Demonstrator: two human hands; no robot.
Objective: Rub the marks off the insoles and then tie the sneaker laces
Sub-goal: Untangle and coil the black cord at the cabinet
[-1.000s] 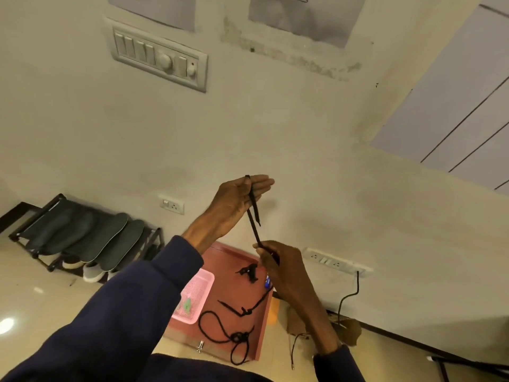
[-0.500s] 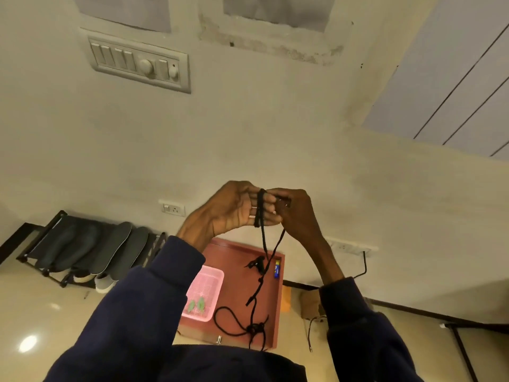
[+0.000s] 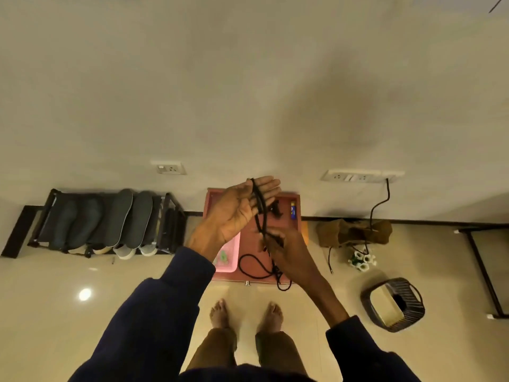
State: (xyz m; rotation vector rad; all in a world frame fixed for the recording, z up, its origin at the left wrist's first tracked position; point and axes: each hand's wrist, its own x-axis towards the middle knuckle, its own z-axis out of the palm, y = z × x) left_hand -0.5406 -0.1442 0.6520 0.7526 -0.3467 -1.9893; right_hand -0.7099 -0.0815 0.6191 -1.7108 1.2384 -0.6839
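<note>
In the head view, the left hand is raised flat, with its palm towards the person and its fingers straight and close together. The black lace lies in a couple of turns across those fingers and runs down off their lower edge. Just below them the right hand shows its back. Its fingers are curled and pinch the lace, though the pads themselves are hidden. From under the right fingers the slack drops in a loose loop onto the red tray, beside a pink basket. The insoles stand on a rack well off to the left of the left fingers, with sneakers beneath them.

The step looks like gathering the lace into turns on the flat hand. Doing it well probably means holding the left fingers stiff and together so no turn slips off the tips. The right pinch should feed the lace under light tension. What looks like a tangle just below the right fingers could snag, so it should be eased out first.
</note>
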